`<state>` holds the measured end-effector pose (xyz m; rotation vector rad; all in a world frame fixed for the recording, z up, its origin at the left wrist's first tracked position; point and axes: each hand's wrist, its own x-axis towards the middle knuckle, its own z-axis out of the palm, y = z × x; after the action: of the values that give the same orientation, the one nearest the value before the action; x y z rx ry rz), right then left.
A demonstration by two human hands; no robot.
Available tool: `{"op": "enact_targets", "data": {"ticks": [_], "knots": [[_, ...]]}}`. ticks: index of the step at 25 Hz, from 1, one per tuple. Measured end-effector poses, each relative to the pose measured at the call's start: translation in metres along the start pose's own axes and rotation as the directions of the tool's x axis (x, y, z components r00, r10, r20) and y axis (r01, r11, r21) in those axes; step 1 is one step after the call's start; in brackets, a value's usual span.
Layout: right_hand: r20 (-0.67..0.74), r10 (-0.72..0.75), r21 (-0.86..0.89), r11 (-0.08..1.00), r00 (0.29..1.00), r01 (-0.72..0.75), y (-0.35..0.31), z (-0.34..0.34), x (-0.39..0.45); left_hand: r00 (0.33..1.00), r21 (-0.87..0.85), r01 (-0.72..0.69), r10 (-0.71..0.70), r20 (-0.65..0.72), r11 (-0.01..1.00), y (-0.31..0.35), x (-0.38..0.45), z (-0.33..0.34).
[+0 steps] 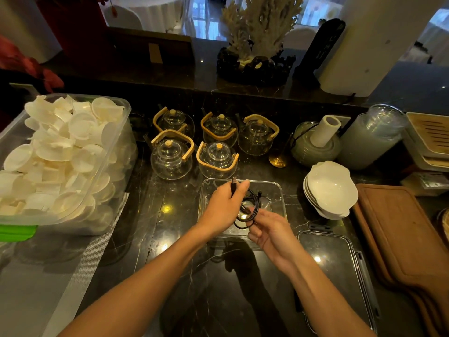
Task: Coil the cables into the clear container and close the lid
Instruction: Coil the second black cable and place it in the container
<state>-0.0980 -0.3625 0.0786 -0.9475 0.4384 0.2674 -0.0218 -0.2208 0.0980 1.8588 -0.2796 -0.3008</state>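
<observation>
At frame centre, a clear rectangular plastic container [277, 190] holds a thin black coiled cable [252, 203]. The left hand [223, 207] has its grip pinched on the cable's plug; the right hand [269, 229] has its grip curled round the loops. The flat clear lid [332, 263] lies lower right on the glossy dark marble worktop [170, 239].

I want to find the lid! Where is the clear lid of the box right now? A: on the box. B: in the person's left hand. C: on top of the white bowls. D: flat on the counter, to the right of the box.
D: the clear lid lies flat on the dark counter, right of the open clear container, and neither hand touches it.
</observation>
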Motion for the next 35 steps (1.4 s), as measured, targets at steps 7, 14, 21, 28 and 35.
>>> {"op": "enact_targets", "data": {"ticks": [7,14,21,28,35], "knots": [[0.065,0.07,0.034,0.997,0.995,-0.072,0.0,-0.008,0.0,0.996,0.028,0.017,-0.015,-0.085,0.999,-0.003,0.003,-0.003],[0.124,-0.02,-0.065,0.997,0.992,0.028,0.0,-0.005,0.004,0.994,-0.001,0.112,-0.112,0.007,0.994,-0.013,-0.001,-0.002],[0.068,-0.276,-0.574,0.775,0.959,0.264,-0.003,0.01,0.004,0.996,0.185,0.088,-0.086,-0.023,0.979,-0.013,0.0,-0.002],[0.081,-0.416,-0.749,0.575,0.906,0.331,0.0,0.021,0.004,0.998,0.236,0.067,-0.062,-0.032,0.97,-0.016,0.001,-0.004],[0.046,-0.611,-0.813,0.437,0.79,0.385,-0.006,0.027,0.003,0.993,0.208,0.117,-0.11,-0.043,0.971,-0.027,0.003,-0.006]]}}
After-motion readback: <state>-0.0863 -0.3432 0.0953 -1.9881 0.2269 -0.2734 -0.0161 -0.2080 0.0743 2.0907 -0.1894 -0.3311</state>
